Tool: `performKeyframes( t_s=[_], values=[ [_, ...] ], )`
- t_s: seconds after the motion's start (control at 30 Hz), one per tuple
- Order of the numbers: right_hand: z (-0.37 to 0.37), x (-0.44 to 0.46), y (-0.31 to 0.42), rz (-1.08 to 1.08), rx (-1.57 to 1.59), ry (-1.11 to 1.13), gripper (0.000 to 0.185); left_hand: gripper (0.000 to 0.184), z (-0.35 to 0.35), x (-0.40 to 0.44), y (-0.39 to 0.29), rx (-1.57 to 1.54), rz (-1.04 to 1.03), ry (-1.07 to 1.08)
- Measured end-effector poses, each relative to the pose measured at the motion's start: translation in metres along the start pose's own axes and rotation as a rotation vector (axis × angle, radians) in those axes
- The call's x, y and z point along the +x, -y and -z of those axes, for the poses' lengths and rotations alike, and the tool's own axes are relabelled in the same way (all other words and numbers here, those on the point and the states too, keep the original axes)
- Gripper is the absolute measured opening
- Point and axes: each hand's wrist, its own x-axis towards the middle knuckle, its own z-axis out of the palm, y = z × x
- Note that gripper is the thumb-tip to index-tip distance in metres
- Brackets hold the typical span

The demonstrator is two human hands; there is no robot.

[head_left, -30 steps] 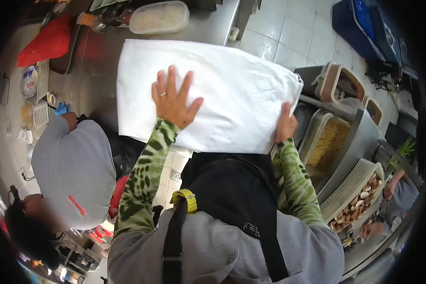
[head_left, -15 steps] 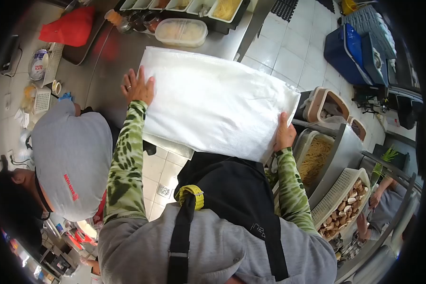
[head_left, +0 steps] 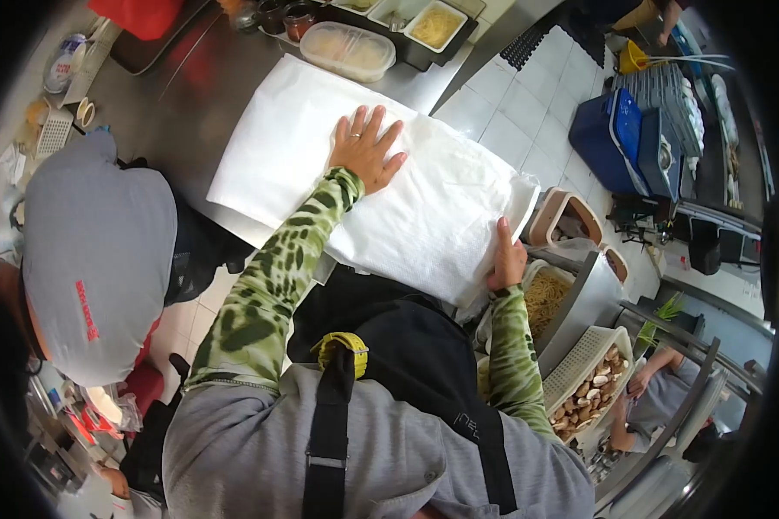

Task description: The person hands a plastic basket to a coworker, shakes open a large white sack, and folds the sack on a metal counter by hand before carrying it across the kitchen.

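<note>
A folded white cloth or sheet (head_left: 433, 199) lies across the metal counter (head_left: 169, 108) in front of my body. My left hand (head_left: 368, 151) rests flat on top of it near the middle, fingers spread, a ring on one finger. At the cloth's right end, my right hand (head_left: 507, 257) is at the near edge, its thumb on top and the other fingers hidden underneath, gripping the edge. Just beyond the cloth stands a lidded plastic container (head_left: 348, 52).
A person in grey (head_left: 99, 251) bends at my left. Right of me are a basket of brown pieces (head_left: 593, 389), a noodle tray (head_left: 545, 301) and bins (head_left: 565, 218). A blue cooler (head_left: 606, 134) stands on the floor; another person (head_left: 666, 389) is at far right.
My left hand went out to the cloth's left edge, then came back to its middle. My right hand stays at the right end. The view has turned, and the cloth appears more slanted.
</note>
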Motion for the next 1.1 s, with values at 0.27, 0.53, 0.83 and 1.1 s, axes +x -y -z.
performKeyframes(
  t_s=[0.27,0.53,0.83,1.1],
  values=[
    [0.017,-0.020,0.048,-0.168,0.088,0.354,0.052,0.057,0.056,-0.061,-0.021,-0.289,-0.036,-0.046],
    [0.027,-0.006,0.063,-0.025,-0.029,0.427,0.051,0.049,0.077,-0.119,0.029,-0.251,0.222,-0.035],
    [0.009,-0.027,0.093,-0.213,0.228,0.550,0.050,0.110,0.107,-0.129,-0.048,-0.290,-0.161,0.033],
    [-0.024,-0.099,0.160,-0.093,0.335,0.821,0.052,0.061,0.062,-0.158,-0.093,-0.481,0.063,-0.287]
  ],
)
